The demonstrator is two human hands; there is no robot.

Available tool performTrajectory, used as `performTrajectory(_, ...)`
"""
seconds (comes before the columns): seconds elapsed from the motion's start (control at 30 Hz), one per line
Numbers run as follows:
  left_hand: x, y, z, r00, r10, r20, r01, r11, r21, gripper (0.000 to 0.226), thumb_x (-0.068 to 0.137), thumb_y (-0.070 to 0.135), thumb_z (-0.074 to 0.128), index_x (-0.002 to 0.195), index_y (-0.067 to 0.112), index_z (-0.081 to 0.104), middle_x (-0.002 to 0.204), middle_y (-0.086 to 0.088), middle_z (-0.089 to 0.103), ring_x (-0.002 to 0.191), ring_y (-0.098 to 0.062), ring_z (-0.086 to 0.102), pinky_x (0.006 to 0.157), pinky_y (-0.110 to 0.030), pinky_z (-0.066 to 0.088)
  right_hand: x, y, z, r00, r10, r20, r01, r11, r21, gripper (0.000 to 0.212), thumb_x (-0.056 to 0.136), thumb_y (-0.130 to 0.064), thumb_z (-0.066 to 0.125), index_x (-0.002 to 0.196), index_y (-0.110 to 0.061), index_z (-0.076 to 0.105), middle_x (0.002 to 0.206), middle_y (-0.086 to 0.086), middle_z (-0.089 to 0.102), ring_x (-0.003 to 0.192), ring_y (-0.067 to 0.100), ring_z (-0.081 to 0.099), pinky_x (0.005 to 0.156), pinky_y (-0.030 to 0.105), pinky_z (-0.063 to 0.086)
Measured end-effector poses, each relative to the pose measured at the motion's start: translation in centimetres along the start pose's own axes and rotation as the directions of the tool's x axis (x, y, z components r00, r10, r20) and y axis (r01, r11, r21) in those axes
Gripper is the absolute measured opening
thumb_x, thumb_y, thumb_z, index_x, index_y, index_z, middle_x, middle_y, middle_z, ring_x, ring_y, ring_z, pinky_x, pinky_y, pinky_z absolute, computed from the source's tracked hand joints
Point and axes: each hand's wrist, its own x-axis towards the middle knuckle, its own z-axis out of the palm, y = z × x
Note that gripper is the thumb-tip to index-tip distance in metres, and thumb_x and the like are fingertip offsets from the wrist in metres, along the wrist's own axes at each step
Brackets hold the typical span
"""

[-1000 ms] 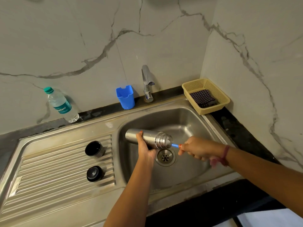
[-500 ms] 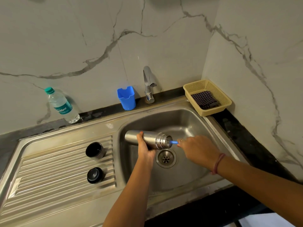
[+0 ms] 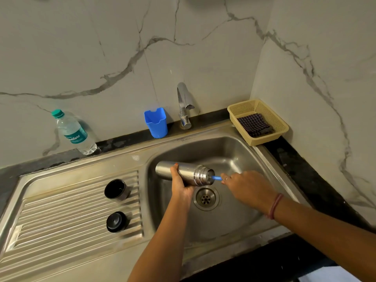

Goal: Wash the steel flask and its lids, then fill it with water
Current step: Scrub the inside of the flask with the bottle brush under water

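Two bare forearms reached in from the near edge over the steel sink. The left hand came up from below, fingers and thumb wrapped round the middle of the steel flask, which lay level above the basin, base to the left, threaded open mouth to the right, just above the drain. The right hand, a reddish band at its wrist, lay knuckles up with fingers curled round a blue brush handle, whose far end sat in the flask's mouth. On the ribbed draining board to the left stood two dark lids, well apart from the flask: the nearer cap and, beyond it, the open cup lid. Behind the basin rose a chrome tap, with a blue plastic holder just beside it on the dark counter ledge. Farther left a clear water bottle with a green cap leaned against the wall. At the right rear corner sat a cream mesh basket holding a checked cloth. White veined marble walls closed the corner.
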Motion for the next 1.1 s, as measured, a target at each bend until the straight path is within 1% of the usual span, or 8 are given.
performTrajectory(0.13,0.4,0.7,-0.4,1.000,0.001,0.004,-0.001,1.000,-0.016,0.053,0.085,0.031,0.073,0.124,0.006,0.047,0.118,-0.022,0.062,0.110,-0.040,0.061,0.092,-0.067,0.046,-1.1,2.5,-0.2,0.972,-0.115,-0.202,0.106,0.993,-0.057,0.031,0.066,-0.003,0.072,0.096,-0.009,0.076,0.043,0.000,0.047,0.026,0.012,0.034,0.036,0.015,0.013)
performTrajectory(0.2,1.0,1.2,-0.5,0.999,0.034,0.008,-0.034,0.999,-0.030,0.059,0.083,0.030,0.074,0.129,0.006,0.047,0.119,-0.021,0.063,0.112,-0.039,0.062,0.100,-0.065,0.043,-1.7,3.9,-0.9,0.972,-0.107,-0.209,0.104,0.994,-0.026,0.026,0.071,-0.011,0.070,0.097,-0.011,0.076,0.042,-0.003,0.040,0.029,0.010,0.024,0.038,0.014,0.004)
performTrajectory(0.33,1.4,1.5,0.2,0.995,0.101,0.012,-0.102,0.995,0.010,0.061,0.080,0.029,0.076,0.131,0.007,0.049,0.119,-0.020,0.065,0.111,-0.038,0.063,0.103,-0.063,0.043,-3.2,4.5,-0.9,0.996,0.082,-0.040,-0.074,0.983,0.170,0.033,0.099,-0.040,0.043,0.122,-0.026,0.063,0.060,-0.005,0.056,0.046,0.008,0.048,0.039,0.017,0.026)
performTrajectory(0.43,1.4,1.7,1.0,0.992,0.128,0.017,-0.128,0.992,-0.007,0.056,0.081,0.026,0.076,0.126,0.008,0.049,0.115,-0.020,0.065,0.109,-0.037,0.064,0.103,-0.061,0.044,-3.4,3.8,-1.1,0.965,0.230,0.126,-0.262,0.826,0.499,0.034,0.099,-0.039,0.045,0.124,-0.024,0.063,0.075,-0.001,0.068,0.061,0.010,0.059,0.057,0.023,0.048)
performTrajectory(0.73,1.5,2.8,2.0,0.987,0.158,0.028,-0.159,0.987,0.020,0.054,0.081,0.027,0.075,0.125,0.009,0.051,0.112,-0.017,0.066,0.105,-0.035,0.064,0.099,-0.058,0.048,-3.0,3.5,-2.4,0.900,0.237,0.365,-0.435,0.517,0.737,0.025,0.099,-0.031,0.048,0.100,-0.025,0.072,0.049,-0.006,0.042,0.041,0.004,0.033,0.045,0.019,0.029)
performTrajectory(0.93,1.8,3.4,1.9,0.984,0.176,0.010,-0.177,0.982,0.066,0.057,0.079,0.030,0.077,0.125,0.011,0.050,0.111,-0.016,0.066,0.103,-0.034,0.065,0.097,-0.059,0.049,-4.0,2.2,-2.1,0.935,0.285,0.211,-0.355,0.744,0.566,0.028,0.100,-0.037,0.045,0.113,-0.026,0.067,0.065,-0.004,0.061,0.051,0.008,0.050,0.055,0.025,0.045)
performTrajectory(1.03,2.1,3.8,1.8,0.983,0.182,0.000,-0.181,0.979,0.098,0.058,0.078,0.031,0.078,0.125,0.012,0.049,0.112,-0.016,0.065,0.104,-0.034,0.064,0.098,-0.060,0.048,-4.7,1.6,-2.0,0.968,0.215,0.132,-0.247,0.912,0.326,0.035,0.103,-0.037,0.036,0.125,-0.024,0.059,0.054,-0.007,0.040,0.044,0.007,0.036,0.044,0.015,0.031)
performTrajectory(1.1,2.3,4.3,1.7,0.982,0.188,-0.020,-0.185,0.977,0.102,0.060,0.078,0.031,0.078,0.126,0.012,0.048,0.113,-0.016,0.064,0.105,-0.035,0.064,0.100,-0.062,0.046,-5.5,1.6,-2.2,0.981,0.150,0.123,-0.176,0.953,0.245,0.026,0.093,-0.034,0.060,0.117,-0.023,0.066,0.046,-0.005,0.028,0.034,0.005,0.019,0.035,0.013,0.016)
